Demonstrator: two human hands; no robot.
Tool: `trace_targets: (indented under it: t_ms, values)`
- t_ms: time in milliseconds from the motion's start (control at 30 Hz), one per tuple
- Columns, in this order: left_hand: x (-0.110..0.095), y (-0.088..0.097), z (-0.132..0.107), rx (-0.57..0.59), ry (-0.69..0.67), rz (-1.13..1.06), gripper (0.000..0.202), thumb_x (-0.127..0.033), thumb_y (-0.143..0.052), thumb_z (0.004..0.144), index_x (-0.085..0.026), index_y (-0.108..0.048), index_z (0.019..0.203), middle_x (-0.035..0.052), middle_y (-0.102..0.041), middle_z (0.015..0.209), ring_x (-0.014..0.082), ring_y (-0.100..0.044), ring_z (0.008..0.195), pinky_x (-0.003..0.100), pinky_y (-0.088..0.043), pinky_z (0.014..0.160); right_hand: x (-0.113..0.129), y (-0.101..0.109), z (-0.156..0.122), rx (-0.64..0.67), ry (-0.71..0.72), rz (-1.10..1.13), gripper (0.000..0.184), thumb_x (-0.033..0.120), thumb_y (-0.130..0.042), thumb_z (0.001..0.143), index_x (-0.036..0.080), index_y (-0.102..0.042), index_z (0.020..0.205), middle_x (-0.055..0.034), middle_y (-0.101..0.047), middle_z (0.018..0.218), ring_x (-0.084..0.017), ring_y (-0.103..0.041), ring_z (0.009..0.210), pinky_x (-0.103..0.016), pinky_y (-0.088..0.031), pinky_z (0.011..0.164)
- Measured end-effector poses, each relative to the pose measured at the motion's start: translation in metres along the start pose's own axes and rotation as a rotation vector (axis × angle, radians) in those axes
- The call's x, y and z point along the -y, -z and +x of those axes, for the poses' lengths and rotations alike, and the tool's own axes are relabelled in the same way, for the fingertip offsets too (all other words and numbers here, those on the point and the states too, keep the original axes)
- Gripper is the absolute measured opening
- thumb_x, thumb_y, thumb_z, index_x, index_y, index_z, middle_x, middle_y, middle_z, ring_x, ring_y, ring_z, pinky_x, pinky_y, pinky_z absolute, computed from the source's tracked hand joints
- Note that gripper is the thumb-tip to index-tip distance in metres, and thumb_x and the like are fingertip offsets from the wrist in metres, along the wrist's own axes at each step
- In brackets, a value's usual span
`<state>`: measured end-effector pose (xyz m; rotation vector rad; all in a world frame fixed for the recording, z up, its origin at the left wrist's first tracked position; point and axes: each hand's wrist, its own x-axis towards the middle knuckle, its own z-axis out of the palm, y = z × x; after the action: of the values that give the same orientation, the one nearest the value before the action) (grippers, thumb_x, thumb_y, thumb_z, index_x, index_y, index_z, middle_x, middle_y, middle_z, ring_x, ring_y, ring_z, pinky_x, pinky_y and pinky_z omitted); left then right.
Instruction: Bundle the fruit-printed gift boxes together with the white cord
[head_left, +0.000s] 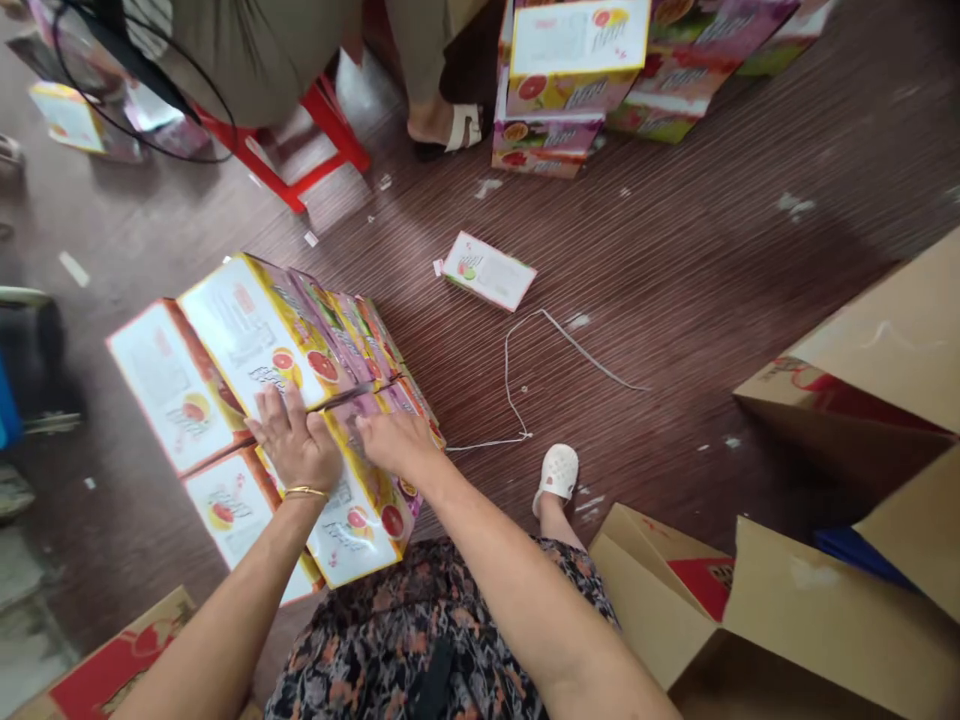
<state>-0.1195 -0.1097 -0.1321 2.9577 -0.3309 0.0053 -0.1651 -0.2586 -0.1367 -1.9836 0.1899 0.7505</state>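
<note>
Left hand (294, 440) fingers spread flat atop printed fruit box (300, 350); right hand (391, 440) fingers together, pressing beside.

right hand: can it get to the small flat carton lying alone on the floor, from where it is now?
Probably yes, with a lean. The right hand rests on the printed box; the small flat carton lies beyond it on bare floor, with nothing between them.

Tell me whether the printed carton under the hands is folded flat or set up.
Set up: the printed carton shows a top face and side panels.
</note>
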Motion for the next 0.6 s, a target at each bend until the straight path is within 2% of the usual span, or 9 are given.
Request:
trace_targets:
  t_ms: [100,167,233,333,400,433,500,600]
  values:
    - [0.001,0.001,-0.001,-0.003,0.008,0.005,0.062,-0.035,-0.031,0.091,-0.003,-0.036,0.145,0.0199,-0.025,0.154,0.0269,-0.01,0.147,0.051,0.002,0.119,0.002,-0.013,-0.007,-0.004,-0.005,-0.001,0.054,0.04,-0.02,0.099,0.018,-0.069,0.104,-0.013,-0.07,0.101,-0.03,-0.066,0.099,-0.044,-0.052,0.085]
    - [0.0,0.001,-0.003,0.003,0.013,0.013,0.062,-0.035,-0.031,0.091,-0.004,-0.035,0.145,0.019,-0.025,0.154,0.0263,-0.01,0.147,0.05,0.002,0.119,0.0,-0.026,-0.022,0.014,-0.011,-0.006,0.052,0.039,-0.02,0.099,0.02,-0.068,0.103,-0.0121,-0.071,0.1,-0.03,-0.066,0.098,-0.043,-0.052,0.083]
    - [-0.002,0.001,-0.005,0.007,0.022,0.016,0.062,-0.035,-0.031,0.091,-0.005,-0.035,0.145,0.0183,-0.024,0.155,0.026,-0.01,0.147,0.049,0.002,0.119,-0.008,-0.043,-0.051,0.042,-0.029,-0.012,0.05,0.04,-0.019,0.099,0.023,-0.066,0.106,-0.0106,-0.071,0.101,-0.029,-0.066,0.097,-0.041,-0.052,0.081]
    - [-0.002,0.0,-0.006,0.006,0.022,0.011,0.062,-0.035,-0.032,0.092,-0.006,-0.034,0.146,0.0174,-0.023,0.155,0.0255,-0.009,0.147,0.049,0.003,0.12,-0.032,-0.064,-0.111,0.104,-0.077,-0.037,0.049,0.042,-0.018,0.099,0.026,-0.065,0.106,-0.0103,-0.072,0.093,-0.029,-0.069,0.088,-0.039,-0.053,0.075]
    - [-0.002,0.0,-0.006,0.008,0.022,0.002,0.062,-0.035,-0.032,0.092,-0.006,-0.034,0.146,0.0176,-0.023,0.155,0.0258,-0.009,0.147,0.049,0.002,0.12,-0.051,-0.065,-0.141,0.161,-0.123,-0.067,0.049,0.041,-0.02,0.099,0.026,-0.067,0.097,-0.011,-0.072,0.083,-0.03,-0.069,0.082,-0.04,-0.053,0.072]
    - [-0.002,0.0,-0.005,0.007,0.021,-0.003,0.062,-0.035,-0.032,0.092,-0.006,-0.033,0.146,0.0177,-0.023,0.155,0.0261,-0.009,0.147,0.049,0.002,0.12,-0.058,-0.06,-0.146,0.166,-0.159,-0.08,0.05,0.043,-0.021,0.099,0.026,-0.068,0.094,-0.011,-0.071,0.08,-0.03,-0.069,0.081,-0.04,-0.053,0.072]
    - [-0.003,0.0,-0.005,0.006,0.018,-0.003,0.062,-0.036,-0.031,0.092,-0.007,-0.033,0.147,0.0174,-0.022,0.156,0.0263,-0.008,0.147,0.05,0.002,0.12,-0.066,-0.044,-0.127,0.088,-0.248,-0.084,0.054,0.048,-0.017,0.099,0.028,-0.067,0.095,-0.0102,-0.071,0.082,-0.03,-0.069,0.084,-0.04,-0.053,0.073]
    - [-0.005,0.003,-0.004,0.005,0.004,0.017,0.06,-0.035,-0.031,0.094,-0.008,-0.032,0.148,0.0165,-0.022,0.156,0.0256,-0.008,0.147,0.049,0.002,0.12,-0.057,-0.022,-0.048,0.003,-0.21,-0.065,0.056,0.044,-0.011,0.1,0.029,-0.063,0.112,-0.0075,-0.07,0.102,-0.027,-0.065,0.102,-0.039,-0.052,0.082]
